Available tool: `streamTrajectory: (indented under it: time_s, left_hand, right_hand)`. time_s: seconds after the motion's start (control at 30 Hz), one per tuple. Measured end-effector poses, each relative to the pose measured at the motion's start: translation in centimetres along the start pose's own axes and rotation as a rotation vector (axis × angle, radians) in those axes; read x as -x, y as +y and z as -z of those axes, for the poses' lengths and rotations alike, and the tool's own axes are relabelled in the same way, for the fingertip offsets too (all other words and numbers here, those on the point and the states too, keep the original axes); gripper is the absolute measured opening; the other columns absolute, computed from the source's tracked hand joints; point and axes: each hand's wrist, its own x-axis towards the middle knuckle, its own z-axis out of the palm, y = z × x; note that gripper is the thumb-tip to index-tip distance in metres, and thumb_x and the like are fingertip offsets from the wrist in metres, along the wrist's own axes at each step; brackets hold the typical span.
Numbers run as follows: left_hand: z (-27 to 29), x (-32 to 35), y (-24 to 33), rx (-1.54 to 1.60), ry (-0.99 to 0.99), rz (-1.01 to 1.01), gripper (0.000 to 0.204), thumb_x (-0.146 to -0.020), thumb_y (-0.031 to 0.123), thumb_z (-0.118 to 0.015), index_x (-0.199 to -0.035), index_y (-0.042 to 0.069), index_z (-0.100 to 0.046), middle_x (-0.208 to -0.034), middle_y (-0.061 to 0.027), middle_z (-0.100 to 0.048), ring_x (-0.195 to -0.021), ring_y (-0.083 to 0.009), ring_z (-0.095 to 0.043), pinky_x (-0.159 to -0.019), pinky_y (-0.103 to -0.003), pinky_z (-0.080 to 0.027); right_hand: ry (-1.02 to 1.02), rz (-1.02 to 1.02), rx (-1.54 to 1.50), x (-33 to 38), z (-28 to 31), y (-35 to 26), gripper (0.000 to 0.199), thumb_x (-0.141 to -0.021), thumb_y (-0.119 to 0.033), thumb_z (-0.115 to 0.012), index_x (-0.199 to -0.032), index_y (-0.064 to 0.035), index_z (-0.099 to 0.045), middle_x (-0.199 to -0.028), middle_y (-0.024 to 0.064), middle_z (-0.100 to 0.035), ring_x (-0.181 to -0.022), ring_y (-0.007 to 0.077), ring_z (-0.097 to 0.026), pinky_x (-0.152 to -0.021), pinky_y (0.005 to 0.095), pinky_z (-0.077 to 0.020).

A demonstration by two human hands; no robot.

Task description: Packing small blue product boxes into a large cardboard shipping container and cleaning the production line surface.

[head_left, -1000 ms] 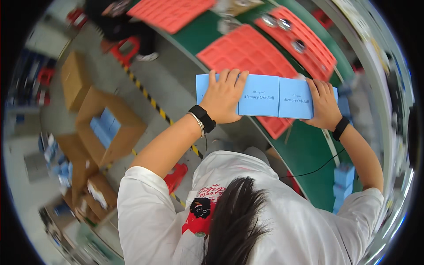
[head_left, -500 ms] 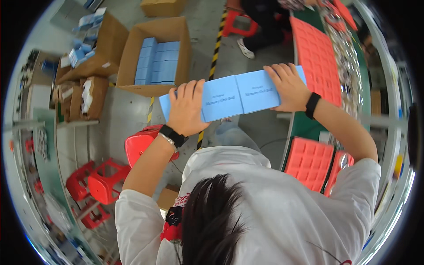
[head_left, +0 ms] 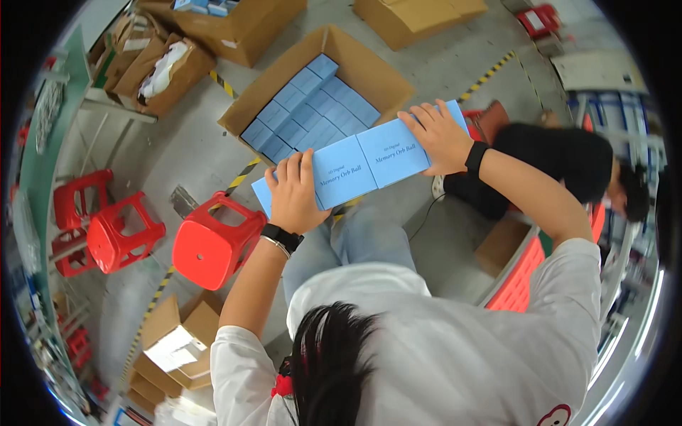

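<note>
I see a grey concrete floor (head_left: 185, 142) with a yellow-black striped line (head_left: 245, 170). Red plastic stools (head_left: 213, 245) stand near cardboard boxes (head_left: 170, 341).

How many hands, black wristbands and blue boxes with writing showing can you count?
Hands: 2
Black wristbands: 2
Blue boxes with writing showing: 2
Total: 6

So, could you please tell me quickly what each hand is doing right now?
Left hand: closed on one end of the row of light blue boxes.
Right hand: closed on the row's other end.
</note>
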Motion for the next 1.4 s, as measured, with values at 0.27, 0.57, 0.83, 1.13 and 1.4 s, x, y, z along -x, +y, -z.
streamTrajectory:
  time_s: [0.27, 0.57, 0.83, 1.13, 1.4]
  left_hand:
    - [-10.9, -13.8, -7.0, 0.021, 0.012, 0.28, 0.107, -0.05, 0.022, -0.086, -0.144, 0.002, -0.04, -0.134, -0.0156, -0.049, -0.122, -0.0359, -0.048, -0.105, -0.057, -0.029]
    - [-24.5, -17.5, -15.7, -0.063, -0.025, 0.462, 0.111, -0.048, 0.021, -0.088, -0.145, 0.003, -0.039, -0.136, -0.0138, -0.049, -0.124, -0.0339, -0.047, -0.106, -0.057, -0.029]
    - [-34.0, -17.9, -20.9, -0.132, -0.12, 0.494, 0.117, -0.048, 0.021, -0.093, -0.148, 0.005, -0.034, -0.138, -0.0145, -0.047, -0.126, -0.0342, -0.045, -0.107, -0.057, -0.028]
    - [-40.1, -16.2, -23.4, -0.174, -0.154, 0.584, 0.117, -0.051, 0.024, -0.092, -0.149, 0.006, -0.033, -0.14, -0.015, -0.043, -0.128, -0.034, -0.042, -0.108, -0.06, -0.026]
    - [-42.3, -14.8, -24.0, -0.156, -0.076, 0.561, 0.116, -0.058, 0.029, -0.091, -0.154, 0.007, -0.028, -0.145, -0.0151, -0.039, -0.134, -0.0328, -0.039, -0.113, -0.06, -0.023]
  right_hand:
    - [-0.08, 0.242, 0.025, -17.9, -10.9, 16.0, 0.113, -0.055, -0.039, -0.087, -0.148, -0.0012, -0.035, -0.133, 0.0238, -0.047, -0.125, 0.0418, -0.046, -0.107, 0.063, -0.0309]
    - [-0.144, 0.389, -0.053, -29.0, -27.7, 20.1, 0.111, -0.057, -0.038, -0.086, -0.148, -0.0025, -0.033, -0.135, 0.0232, -0.047, -0.125, 0.0398, -0.045, -0.107, 0.0633, -0.0294]
    - [-0.138, 0.357, -0.104, -31.6, -40.2, 20.4, 0.109, -0.061, -0.039, -0.086, -0.149, -0.0043, -0.032, -0.135, 0.0224, -0.047, -0.127, 0.0386, -0.044, -0.108, 0.0647, -0.028]
    - [-0.019, 0.39, -0.115, -33.8, -47.1, 19.6, 0.109, -0.06, -0.037, -0.088, -0.149, -0.0073, -0.033, -0.135, 0.0194, -0.046, -0.127, 0.0362, -0.044, -0.109, 0.0641, -0.0279]
    - [0.026, 0.375, -0.088, -33.6, -49.4, 18.8, 0.115, -0.055, -0.039, -0.09, -0.15, -0.0086, -0.034, -0.136, 0.0128, -0.045, -0.128, 0.031, -0.042, -0.11, 0.0655, -0.0278]
